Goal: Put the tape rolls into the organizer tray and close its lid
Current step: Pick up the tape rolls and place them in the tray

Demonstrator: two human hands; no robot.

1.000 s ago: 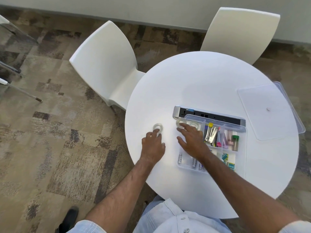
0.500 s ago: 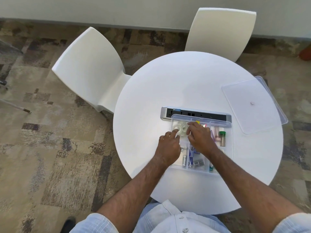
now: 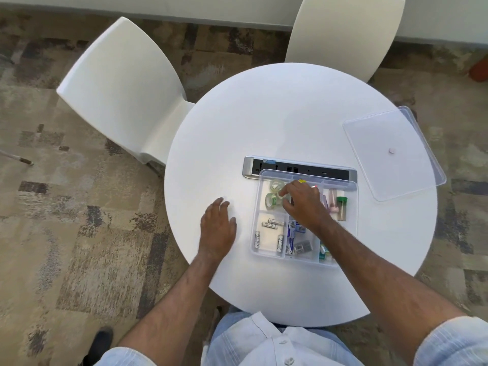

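Note:
A clear organizer tray [image 3: 351,207] stands on the round white table [image 3: 264,114]. Clear tape rolls lie in its far-left compartment: one at the back [image 3: 276,184], one in front [image 3: 270,201]. My right hand [image 3: 303,204] reaches into that compartment, its fingertips pinching a third roll [image 3: 280,196]. My left hand [image 3: 217,228] hovers flat over the table, left of the tray, fingers apart and holding nothing. The tray's clear lid [image 3: 390,151] lies apart at the table's far right edge, partly overhanging it.
A grey power strip [image 3: 298,169] lies just behind the tray. Batteries [image 3: 272,231], staple boxes and small bottles fill other compartments. Two white chairs [image 3: 126,85] stand at the table's far side and left.
My left hand carried the loose roll from the table to the tray, let it go, and has drawn back left onto the table. My right hand stayed in the tape compartment.

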